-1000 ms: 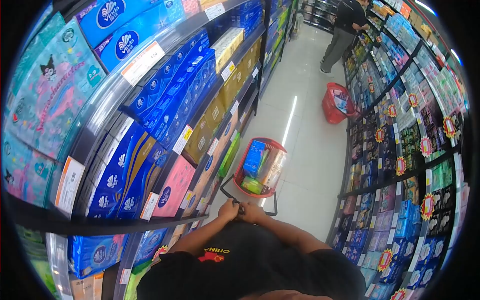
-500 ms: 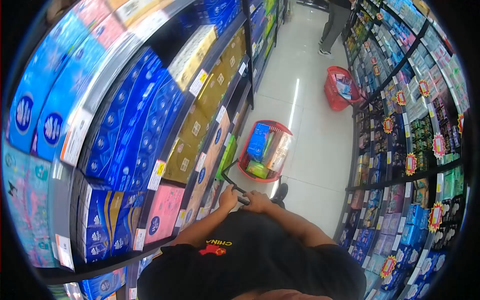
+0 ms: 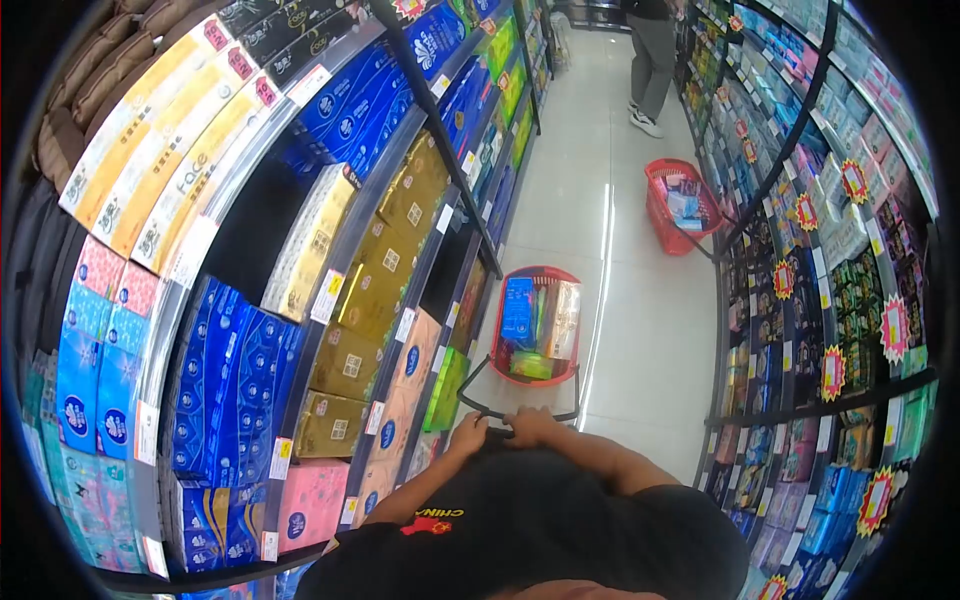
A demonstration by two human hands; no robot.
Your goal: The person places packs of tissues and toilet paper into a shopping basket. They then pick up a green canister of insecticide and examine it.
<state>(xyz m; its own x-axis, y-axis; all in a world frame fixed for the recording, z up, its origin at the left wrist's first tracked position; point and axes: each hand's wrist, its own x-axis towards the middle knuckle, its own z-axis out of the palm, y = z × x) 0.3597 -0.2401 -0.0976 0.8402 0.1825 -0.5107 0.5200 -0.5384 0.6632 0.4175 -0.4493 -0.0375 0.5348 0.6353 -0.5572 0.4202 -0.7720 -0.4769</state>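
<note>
My left hand and my right hand are closed side by side on the black pull handle in front of my waist. This handle leads to a red shopping basket standing on the floor ahead of me. Inside it lie a blue tissue pack, a pale gold pack and a green pack. The grip itself is partly hidden by my fingers.
Shelves of tissue packs line the left side. On the right, shelves carry small packs and starburst price tags. A second red basket with goods stands by the right shelves. Farther along the aisle stands a person in grey trousers.
The view has shifted, bringing more of the left shelves' upper rows into sight. The basket's handle has swung from its left side to its near side; both hands keep their grip.
</note>
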